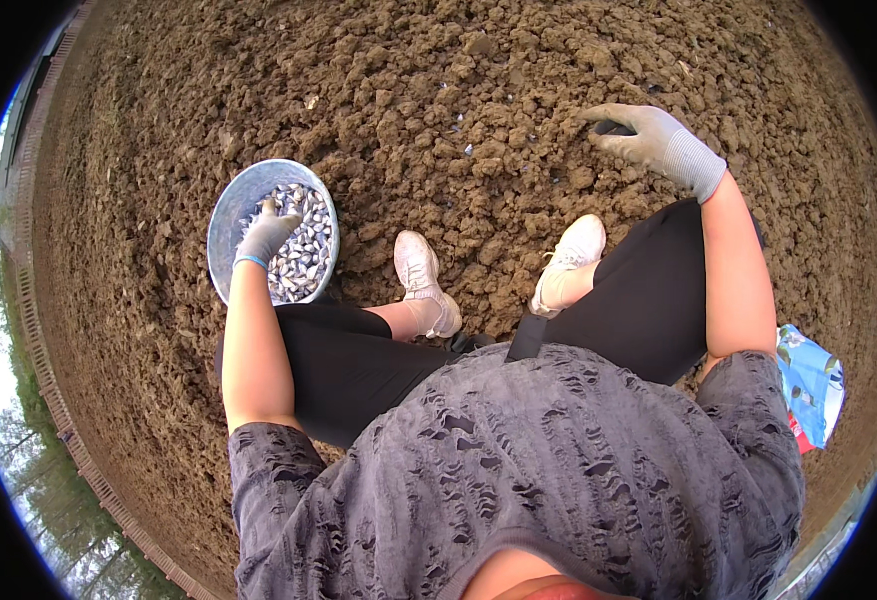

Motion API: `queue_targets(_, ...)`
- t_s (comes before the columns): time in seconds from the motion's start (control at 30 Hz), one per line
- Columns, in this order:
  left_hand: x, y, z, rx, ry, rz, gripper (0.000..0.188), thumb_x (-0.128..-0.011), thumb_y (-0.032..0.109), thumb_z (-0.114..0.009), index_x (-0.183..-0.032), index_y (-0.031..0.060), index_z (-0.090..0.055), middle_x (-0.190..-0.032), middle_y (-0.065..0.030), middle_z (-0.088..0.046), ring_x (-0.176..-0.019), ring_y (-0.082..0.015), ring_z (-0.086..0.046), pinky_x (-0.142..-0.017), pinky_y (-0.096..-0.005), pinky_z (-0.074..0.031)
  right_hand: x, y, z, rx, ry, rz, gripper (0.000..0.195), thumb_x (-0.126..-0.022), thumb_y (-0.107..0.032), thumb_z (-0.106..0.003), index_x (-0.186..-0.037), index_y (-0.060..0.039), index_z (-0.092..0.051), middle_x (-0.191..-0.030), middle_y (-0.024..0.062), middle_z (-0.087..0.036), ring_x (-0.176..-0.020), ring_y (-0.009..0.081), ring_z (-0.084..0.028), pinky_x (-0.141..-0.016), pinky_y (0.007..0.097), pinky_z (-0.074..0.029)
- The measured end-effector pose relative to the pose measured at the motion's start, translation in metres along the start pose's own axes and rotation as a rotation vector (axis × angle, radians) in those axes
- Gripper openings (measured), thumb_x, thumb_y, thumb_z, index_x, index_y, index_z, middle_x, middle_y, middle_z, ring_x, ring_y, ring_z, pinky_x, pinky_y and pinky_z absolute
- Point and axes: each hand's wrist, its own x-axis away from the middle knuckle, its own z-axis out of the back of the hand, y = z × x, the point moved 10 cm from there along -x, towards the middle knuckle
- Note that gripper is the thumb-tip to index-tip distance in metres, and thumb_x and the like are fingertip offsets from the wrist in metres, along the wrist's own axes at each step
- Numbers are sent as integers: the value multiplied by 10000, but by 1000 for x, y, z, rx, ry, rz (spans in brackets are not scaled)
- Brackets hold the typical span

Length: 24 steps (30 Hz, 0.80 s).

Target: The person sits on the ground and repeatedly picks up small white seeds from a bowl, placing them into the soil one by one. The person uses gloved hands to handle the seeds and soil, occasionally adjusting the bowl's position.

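A round grey-blue basin (227, 225) stands on the soil to the left, partly filled with many small pale and bluish pieces, like garlic cloves or bulbs (305, 251). My left hand (267, 234), in a grey work glove, reaches into the basin with its fingertips among the pieces; whether it grips any is hidden. On the right, my right hand (637, 136), in a soiled grey glove, is low over the clods with thumb and fingers apart, and nothing shows between them. A few small whitish-blue pieces (468, 150) lie on the soil between the hands.
Loose, cloddy brown soil (408, 90) spreads all around. My feet in light shoes (416, 262) rest on it, close below the hands. A blue patterned bag (812, 379) lies at the far right behind my arm. A low fence (70, 442) and trees border the left edge.
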Motion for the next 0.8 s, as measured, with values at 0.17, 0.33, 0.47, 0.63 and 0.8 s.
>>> queue_targets(0.17,-33,-61,-55,-66,-104,73,1120,-863,553,-743,-1628,-19,-156,-1612,-275,-354,-1543,-352,-285,-1240,-369,-271,-6,19,32,211,163,277,473,-991,-308,-647,-1399,-72,-614,-1127,122,-739,-930,203,-688,-834,355,-560)
queue_targets(0.33,-33,-37,-68,35,69,116,1121,-852,632,-713,-1650,74,-158,-1669,-240,-253,-1558,-370,-234,-1251,-415,-257,-5,17,22,112,-34,100,478,-999,-303,-620,-1413,-63,-608,-1197,115,-722,-959,186,-702,-867,348,-566)
queue_targets(0.47,-33,-30,-108,73,208,200,879,-858,634,-672,-1612,337,-332,-1704,-154,-212,-1555,-451,-186,-1232,-538,-284,-10,1,13,169,-84,137,454,-1006,-294,-611,-1391,-53,-623,-1213,130,-713,-1034,218,-692,-951,367,-541)
queue_targets(0.63,-22,-17,-102,62,324,221,814,-817,685,-687,-1527,364,-452,-1623,-157,-327,-1488,-496,-266,-1147,-615,-356,-13,18,8,179,-115,81,416,-1025,-261,-604,-1383,-50,-630,-1243,127,-714,-1045,213,-686,-971,362,-529)
queue_targets(0.8,-22,-22,-114,49,262,273,821,-835,712,-644,-1562,452,-365,-1672,-145,-234,-1480,-518,-268,-1121,-684,-335,-12,32,7,117,-118,81,429,-1005,-237,-625,-1382,-33,-628,-1141,91,-732,-935,161,-671,-888,335,-542)
